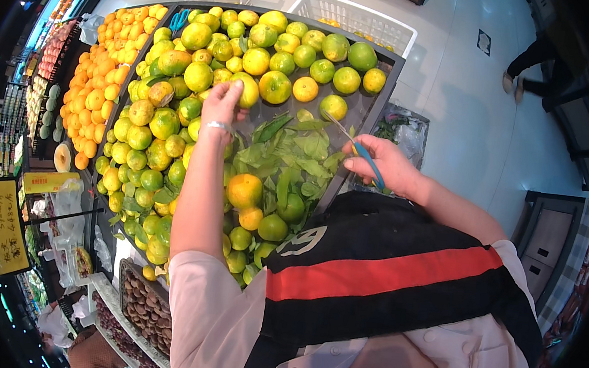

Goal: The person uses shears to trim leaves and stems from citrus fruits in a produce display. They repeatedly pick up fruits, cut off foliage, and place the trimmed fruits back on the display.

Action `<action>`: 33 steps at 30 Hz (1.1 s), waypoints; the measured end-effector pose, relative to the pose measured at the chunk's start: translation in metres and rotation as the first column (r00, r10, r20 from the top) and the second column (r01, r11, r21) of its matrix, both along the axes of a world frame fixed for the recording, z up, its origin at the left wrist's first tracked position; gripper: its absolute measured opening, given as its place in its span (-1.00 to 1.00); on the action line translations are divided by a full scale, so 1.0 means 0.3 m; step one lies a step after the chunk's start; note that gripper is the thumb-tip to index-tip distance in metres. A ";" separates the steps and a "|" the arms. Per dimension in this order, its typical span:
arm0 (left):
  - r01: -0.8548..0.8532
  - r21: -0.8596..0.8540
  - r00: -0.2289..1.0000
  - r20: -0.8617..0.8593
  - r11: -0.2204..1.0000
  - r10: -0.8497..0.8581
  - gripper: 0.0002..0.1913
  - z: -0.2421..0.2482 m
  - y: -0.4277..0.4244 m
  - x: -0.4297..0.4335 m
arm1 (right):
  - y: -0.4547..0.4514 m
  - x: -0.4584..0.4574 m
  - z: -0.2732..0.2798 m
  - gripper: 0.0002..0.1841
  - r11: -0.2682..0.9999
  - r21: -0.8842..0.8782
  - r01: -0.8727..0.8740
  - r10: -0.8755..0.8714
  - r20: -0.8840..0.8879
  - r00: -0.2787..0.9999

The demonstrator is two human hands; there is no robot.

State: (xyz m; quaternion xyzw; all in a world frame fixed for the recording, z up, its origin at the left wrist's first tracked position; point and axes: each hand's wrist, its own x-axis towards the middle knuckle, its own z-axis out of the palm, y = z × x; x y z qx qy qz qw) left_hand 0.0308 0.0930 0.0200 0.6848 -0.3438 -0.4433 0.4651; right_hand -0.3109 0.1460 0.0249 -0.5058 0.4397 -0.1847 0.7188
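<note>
My left hand (224, 103) has its fingers around a yellow-green citrus fruit (249, 91) at the edge of the heap. In my right hand (388, 163) is a pair of scissors (369, 161) with blue and yellow handles, blades pointing up and left over the stand's right edge. Between the hands, loose green leaves (297, 152) cover part of the dark display stand (351, 102). Green and yellow citrus fruits (160, 122) are piled to the left of my left arm, with more along the far side. A lone fruit (333, 107) sits near the scissor tips.
Orange citrus fruits (95, 85) fill the neighbouring section on the left. A second pair of blue-handled scissors (179, 19) lies at the far divider. Beyond the stand is a white plastic crate (354, 15) with fruit. A bin with leaves and plastic (404, 130) stands right. Someone's legs (536, 66) show farther off.
</note>
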 end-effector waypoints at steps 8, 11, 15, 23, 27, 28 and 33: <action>-0.069 -0.037 0.993 0.097 0.997 0.072 -0.39 -0.100 -0.202 0.073 | -0.007 -0.033 0.014 -0.66 0.999 -0.004 0.049 -0.049 0.019 0.999; 0.029 -0.043 0.801 0.599 0.999 0.002 -0.59 -0.101 -0.130 0.092 | -0.007 -0.033 0.002 -0.66 0.998 -0.016 0.063 -0.062 0.016 0.998; 0.411 0.100 0.734 0.553 0.906 -0.394 -0.63 -0.127 0.064 0.017 | -0.010 -0.016 -0.011 -0.66 0.999 0.007 0.031 -0.031 0.011 0.999; 0.608 0.163 0.396 0.786 0.777 -0.475 -0.40 -0.048 0.343 -0.116 | -0.018 -0.016 0.006 -0.67 1.000 -0.022 0.007 -0.007 -0.017 1.000; 0.611 0.515 0.110 0.696 0.601 -0.709 -0.47 0.073 0.439 -0.091 | -0.018 -0.011 0.011 -0.61 1.000 -0.027 -0.001 0.000 -0.013 1.000; 0.571 0.546 0.089 0.701 0.613 -0.708 -0.45 0.084 0.457 -0.089 | -0.016 -0.006 0.011 -0.61 0.999 -0.035 -0.015 0.015 -0.008 1.000; 0.531 0.496 0.044 0.794 0.687 -0.606 -0.25 0.062 0.493 -0.060 | -0.008 0.015 0.015 -0.60 0.999 -0.024 -0.046 0.046 -0.010 0.999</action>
